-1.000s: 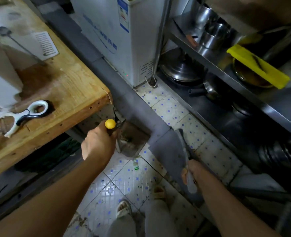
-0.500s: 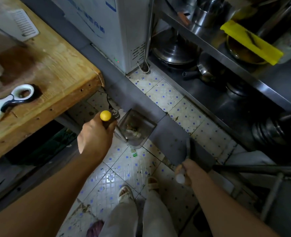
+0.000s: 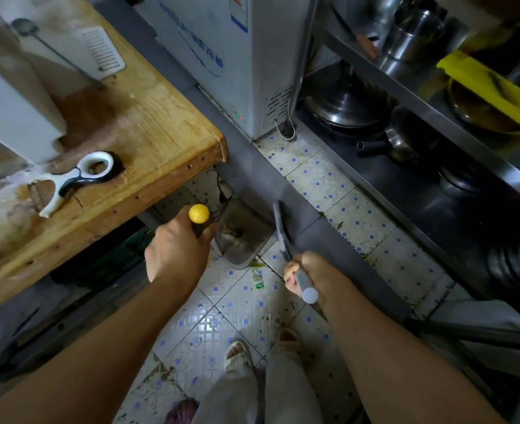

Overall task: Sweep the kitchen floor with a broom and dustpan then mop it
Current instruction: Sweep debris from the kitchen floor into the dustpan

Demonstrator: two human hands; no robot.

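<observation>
Sweeping in progress: both hands occupied, one tool each.

Left hand (image 3: 176, 249) wraps the dustpan handle (image 3: 200, 220), yellow cap up; dustpan (image 3: 240, 237) sits just ahead of it on the tiled floor (image 3: 234, 313), debris inside. Right hand (image 3: 309, 275) is closed round the grey broom handle (image 3: 306, 286); the broom head cannot be made out. Judgement: keep the pan lip flat on the tile and draw short strokes toward it; green scrap (image 3: 257, 278) between the hands remains. Count: 1 dustpan, 1 broom, 1 white-handled tool (image 3: 78, 175) on the bench (image 3: 136, 130) left of the left hand; mop not visible.
</observation>
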